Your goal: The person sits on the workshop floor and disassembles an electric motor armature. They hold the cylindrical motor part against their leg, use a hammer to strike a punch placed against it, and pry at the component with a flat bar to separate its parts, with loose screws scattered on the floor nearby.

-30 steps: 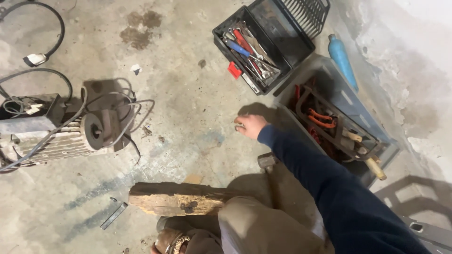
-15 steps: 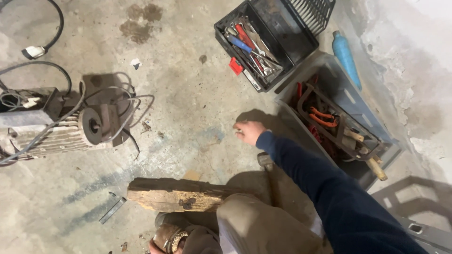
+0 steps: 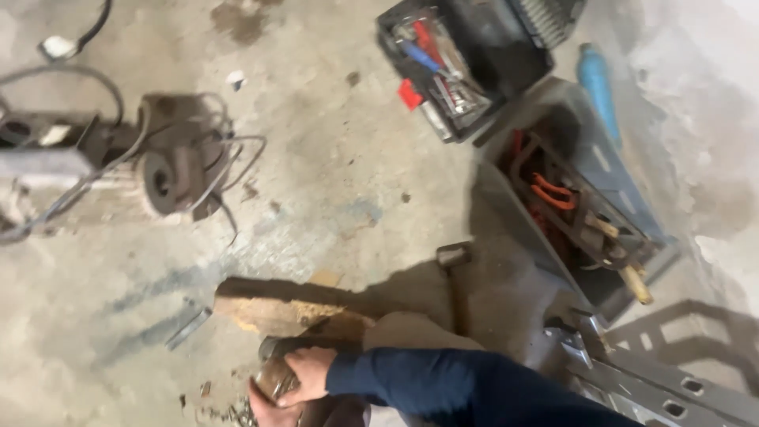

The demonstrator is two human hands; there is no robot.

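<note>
My right hand (image 3: 307, 370), in a dark blue sleeve, reaches left across my knee and grips a brown, rusty round metal part (image 3: 274, 378) at the bottom edge of the view. My left hand (image 3: 261, 399) holds the same part from below; only its fingers show. The part sits just in front of a rough wooden block (image 3: 269, 307) lying on the concrete floor. What lies under the part is cut off by the frame.
A hammer (image 3: 454, 273) lies right of the block. An electric motor with loose cables (image 3: 168, 178) sits at left. An open black toolbox (image 3: 462, 67), a grey crate of tools (image 3: 577, 202) and a blue cylinder (image 3: 594, 79) are at right. A metal rail (image 3: 672, 387) lies at the bottom right.
My right hand has drawn back from the floor near the grey crate to the round metal part by my knee and taken hold of it. The view has tilted down and left.
</note>
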